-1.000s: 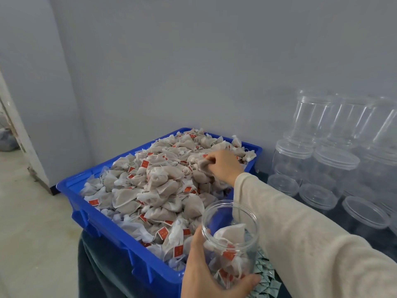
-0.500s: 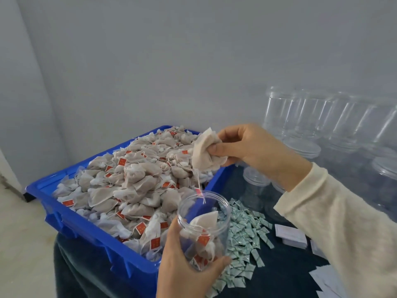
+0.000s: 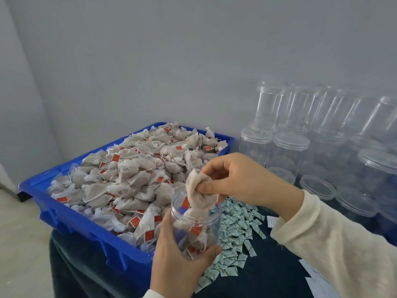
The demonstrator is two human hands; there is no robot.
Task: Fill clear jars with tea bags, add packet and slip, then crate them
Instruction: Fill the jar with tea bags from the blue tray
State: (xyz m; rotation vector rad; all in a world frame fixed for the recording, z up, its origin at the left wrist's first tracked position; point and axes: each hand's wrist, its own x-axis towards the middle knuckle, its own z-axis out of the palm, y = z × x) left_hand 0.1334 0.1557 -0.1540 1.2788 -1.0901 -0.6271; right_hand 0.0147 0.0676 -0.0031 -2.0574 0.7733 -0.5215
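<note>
My fingers (image 3: 207, 187) on the right hand (image 3: 240, 179) pinch the crumpled top of a tea bag (image 3: 198, 195), thumb against forefinger, and the bag hangs with its lower half already inside the mouth of the clear jar (image 3: 194, 224). My left hand (image 3: 176, 258) wraps round the lower part of that jar from below, thumb up the near wall and fingertips curled under its right side, holding it tilted a little toward me. The jar is lidless, see-through plastic with a ribbed neck, and I can see a few greyish-white bags with red square tags stacked inside it. It sits in the air just right of the blue bin (image 3: 71, 224), touching nothing but my hand as far as I can tell. The bin is heaped above its rim with the same tagged tea bags (image 3: 133, 175). Right of the jar, on the dark cloth (image 3: 268, 274), lies a scattered spread of small pale-green packets (image 3: 234, 237), partly hidden behind the jar and my left hand. Farther right of the jar are white paper slips (image 3: 315, 278), mostly covered by my cream sleeve (image 3: 335, 250). Beyond the jar to the right, against the grey wall (image 3: 150, 61), empty clear jars (image 3: 290, 147) stand in stacked rows, some lidded, some upside down.
</note>
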